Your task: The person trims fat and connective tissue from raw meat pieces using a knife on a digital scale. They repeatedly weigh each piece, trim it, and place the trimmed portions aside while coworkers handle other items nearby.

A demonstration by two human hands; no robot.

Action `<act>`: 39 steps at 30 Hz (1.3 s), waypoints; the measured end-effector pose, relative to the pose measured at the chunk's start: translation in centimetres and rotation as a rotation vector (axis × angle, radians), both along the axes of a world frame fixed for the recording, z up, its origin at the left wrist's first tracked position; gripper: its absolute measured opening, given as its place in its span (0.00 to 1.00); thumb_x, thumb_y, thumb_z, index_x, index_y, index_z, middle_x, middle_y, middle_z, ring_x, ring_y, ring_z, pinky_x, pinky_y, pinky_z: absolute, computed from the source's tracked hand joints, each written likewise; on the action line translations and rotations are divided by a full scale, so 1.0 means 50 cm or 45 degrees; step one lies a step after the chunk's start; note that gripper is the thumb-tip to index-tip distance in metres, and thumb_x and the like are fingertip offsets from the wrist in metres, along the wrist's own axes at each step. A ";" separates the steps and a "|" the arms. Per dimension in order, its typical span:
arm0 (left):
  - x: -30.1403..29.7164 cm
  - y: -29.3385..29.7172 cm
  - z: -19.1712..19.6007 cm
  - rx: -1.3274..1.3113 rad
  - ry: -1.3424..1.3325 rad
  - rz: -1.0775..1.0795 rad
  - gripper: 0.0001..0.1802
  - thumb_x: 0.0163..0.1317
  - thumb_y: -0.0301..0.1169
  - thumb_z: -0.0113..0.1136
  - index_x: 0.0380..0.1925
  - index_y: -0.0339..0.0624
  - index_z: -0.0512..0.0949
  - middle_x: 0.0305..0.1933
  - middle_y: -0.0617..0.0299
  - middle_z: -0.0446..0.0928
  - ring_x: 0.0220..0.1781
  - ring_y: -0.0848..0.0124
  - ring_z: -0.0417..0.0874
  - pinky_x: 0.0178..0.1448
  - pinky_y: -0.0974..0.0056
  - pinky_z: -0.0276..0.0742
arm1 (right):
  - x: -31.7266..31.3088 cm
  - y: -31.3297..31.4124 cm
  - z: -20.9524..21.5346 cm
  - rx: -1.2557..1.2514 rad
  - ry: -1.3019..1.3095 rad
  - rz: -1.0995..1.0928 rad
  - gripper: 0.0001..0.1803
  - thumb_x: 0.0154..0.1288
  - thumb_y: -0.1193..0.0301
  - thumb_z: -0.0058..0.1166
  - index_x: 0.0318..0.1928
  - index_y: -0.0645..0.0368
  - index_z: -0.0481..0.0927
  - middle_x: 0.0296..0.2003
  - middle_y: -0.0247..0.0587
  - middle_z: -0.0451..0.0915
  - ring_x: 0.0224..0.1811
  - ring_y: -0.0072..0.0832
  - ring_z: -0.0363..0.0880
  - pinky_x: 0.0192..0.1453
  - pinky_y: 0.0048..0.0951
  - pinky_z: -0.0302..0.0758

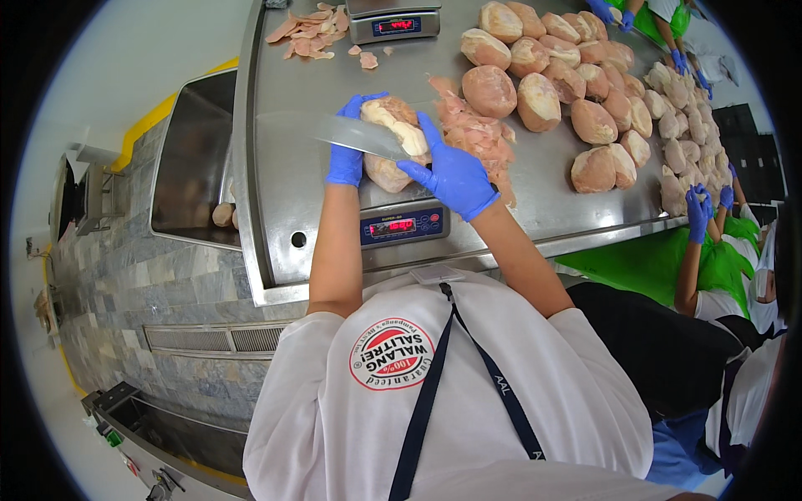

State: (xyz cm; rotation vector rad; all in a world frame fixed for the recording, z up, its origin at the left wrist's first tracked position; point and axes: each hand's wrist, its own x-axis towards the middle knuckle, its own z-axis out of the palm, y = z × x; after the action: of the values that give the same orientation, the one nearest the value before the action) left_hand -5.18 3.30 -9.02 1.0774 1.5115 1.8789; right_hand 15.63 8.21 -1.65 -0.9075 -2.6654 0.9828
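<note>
Here, head view, with all places given relative to the near scale (404, 225):

- Chicken piece (393, 142): lies on the steel counter (284, 167), just beyond the near scale.
- Left hand (347, 150), in a blue glove: grip closed around the left end of the chicken piece, fingers curled over its far edge.
- Right hand (451, 175), in a blue glove: beyond and slightly right of the near scale; grip closed on the handle of a knife (359, 135), with one finger extended onto the meat.
- Knife blade: extends to the left, lying across the chicken piece.
- Trimmed strips (476, 138): a pink pile just right of the chicken piece, touching the right hand.
- Whole pieces (576, 92): a large group, farther off and right of the near scale.
- Second scale (394, 23): at the far counter edge, with a heap of thin slices (311, 32) to its left.
- Co-worker's gloved hand (697, 213): far right, at the counter edge.
</note>
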 end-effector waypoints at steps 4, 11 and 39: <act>0.017 -0.012 0.018 0.092 -0.226 -0.065 0.16 0.73 0.34 0.53 0.54 0.37 0.80 0.51 0.57 0.83 0.52 0.70 0.82 0.60 0.63 0.79 | -0.002 -0.024 -0.007 -0.006 0.126 -0.129 0.49 0.69 0.40 0.54 0.78 0.57 0.54 0.54 0.61 0.81 0.53 0.54 0.83 0.55 0.44 0.79; -0.034 -0.020 0.029 -0.156 0.417 -0.211 0.15 0.73 0.34 0.53 0.52 0.38 0.80 0.52 0.55 0.83 0.52 0.70 0.83 0.60 0.63 0.79 | 0.036 0.022 0.015 -0.187 -0.165 0.130 0.49 0.68 0.42 0.57 0.79 0.53 0.54 0.55 0.58 0.81 0.54 0.52 0.82 0.58 0.44 0.77; 0.042 0.061 -0.017 0.068 -0.521 0.274 0.24 0.78 0.40 0.45 0.41 0.28 0.83 0.41 0.49 0.86 0.43 0.64 0.87 0.56 0.60 0.79 | -0.122 0.134 -0.094 -0.128 0.887 -0.637 0.34 0.75 0.51 0.54 0.68 0.63 0.64 0.52 0.63 0.81 0.52 0.49 0.83 0.54 0.42 0.77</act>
State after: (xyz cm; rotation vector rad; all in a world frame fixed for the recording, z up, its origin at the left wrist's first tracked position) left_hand -3.07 6.36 -9.88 0.5185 1.3834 2.1344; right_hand 9.54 14.91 -6.35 -0.9557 -1.7221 1.0565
